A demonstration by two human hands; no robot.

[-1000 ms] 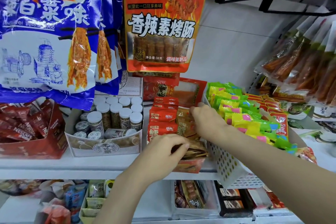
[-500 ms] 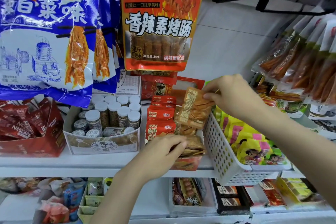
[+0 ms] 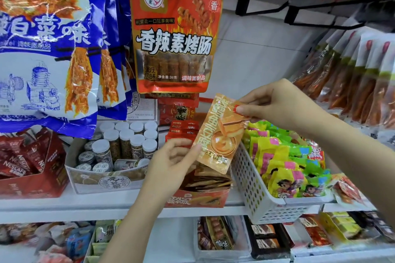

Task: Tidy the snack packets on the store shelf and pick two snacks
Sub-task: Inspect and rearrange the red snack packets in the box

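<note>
An orange-brown snack packet [image 3: 220, 134] hangs upright in front of the shelf. My right hand [image 3: 275, 104] pinches its top right corner. The fingertips of my left hand [image 3: 173, 162] touch its lower left edge. Below it stands an orange display box [image 3: 198, 198] with several more brown packets [image 3: 211, 181] lying stacked in it. Red packets [image 3: 183, 130] stand in a row behind the box.
A white perforated basket [image 3: 256, 188] of yellow-green sweets sits right of the box. A carton of small jars [image 3: 119, 151] and a red Nescafe box [image 3: 30, 168] stand to the left. Blue bags [image 3: 49, 49] and an orange sausage bag [image 3: 175, 38] hang above. More snacks fill the lower shelf.
My right hand pulled one brown packet out of the display box and raised it. My left hand left the stacked packets and came up to the packet's lower edge.
</note>
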